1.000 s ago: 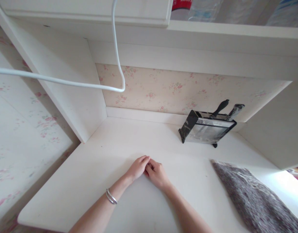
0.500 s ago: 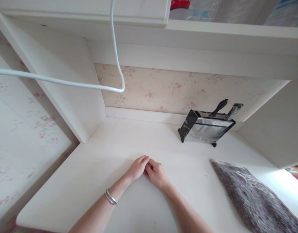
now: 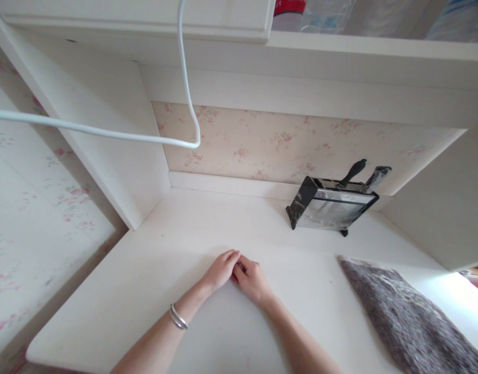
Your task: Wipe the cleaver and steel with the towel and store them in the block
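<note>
Fingers (image 3: 234, 255) curl together, left hand (image 3: 220, 269) touching right hand (image 3: 253, 280) over white desk (image 3: 118, 280).

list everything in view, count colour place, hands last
tabletop: 1, white, centre
holder: 1, black and grey, back right
handles: 2, black and grey, holder top
cloth: 1, grey-brown, right
cable: 1, white, upper left
shelf: 1, white, overhead
lettered item: 1, red, shelf
plastic items: count unclear, clear, shelf
floral wallpaper: 2 areas, pale, back, left
bracelet bands: 2, silver, left wrist
right hand: 1, bare, tabletop centre
left hand: 1, bare, touching right hand
</note>
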### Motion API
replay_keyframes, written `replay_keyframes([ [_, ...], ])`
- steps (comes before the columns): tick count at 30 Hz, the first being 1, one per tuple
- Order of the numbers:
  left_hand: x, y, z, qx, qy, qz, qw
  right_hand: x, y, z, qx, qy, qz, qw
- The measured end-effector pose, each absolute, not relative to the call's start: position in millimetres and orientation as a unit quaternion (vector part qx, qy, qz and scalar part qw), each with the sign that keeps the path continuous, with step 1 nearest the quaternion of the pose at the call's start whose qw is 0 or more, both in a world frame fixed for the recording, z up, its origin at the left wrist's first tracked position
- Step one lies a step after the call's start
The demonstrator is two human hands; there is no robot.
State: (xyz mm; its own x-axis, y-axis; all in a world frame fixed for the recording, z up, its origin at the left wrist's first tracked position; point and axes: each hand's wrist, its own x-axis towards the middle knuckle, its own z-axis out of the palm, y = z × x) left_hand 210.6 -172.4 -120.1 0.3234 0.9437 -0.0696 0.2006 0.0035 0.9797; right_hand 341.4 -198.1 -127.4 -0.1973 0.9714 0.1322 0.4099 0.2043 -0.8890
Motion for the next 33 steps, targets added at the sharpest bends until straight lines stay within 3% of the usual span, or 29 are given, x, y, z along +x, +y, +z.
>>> replay_keyframes([
  [33, 210.4, -171.4, -121.3, 0.624, 0.47, 0.34, 0.524, 342.0, -197.3, -128.7, -0.501, -0.688, 0.365, 0.378],
])
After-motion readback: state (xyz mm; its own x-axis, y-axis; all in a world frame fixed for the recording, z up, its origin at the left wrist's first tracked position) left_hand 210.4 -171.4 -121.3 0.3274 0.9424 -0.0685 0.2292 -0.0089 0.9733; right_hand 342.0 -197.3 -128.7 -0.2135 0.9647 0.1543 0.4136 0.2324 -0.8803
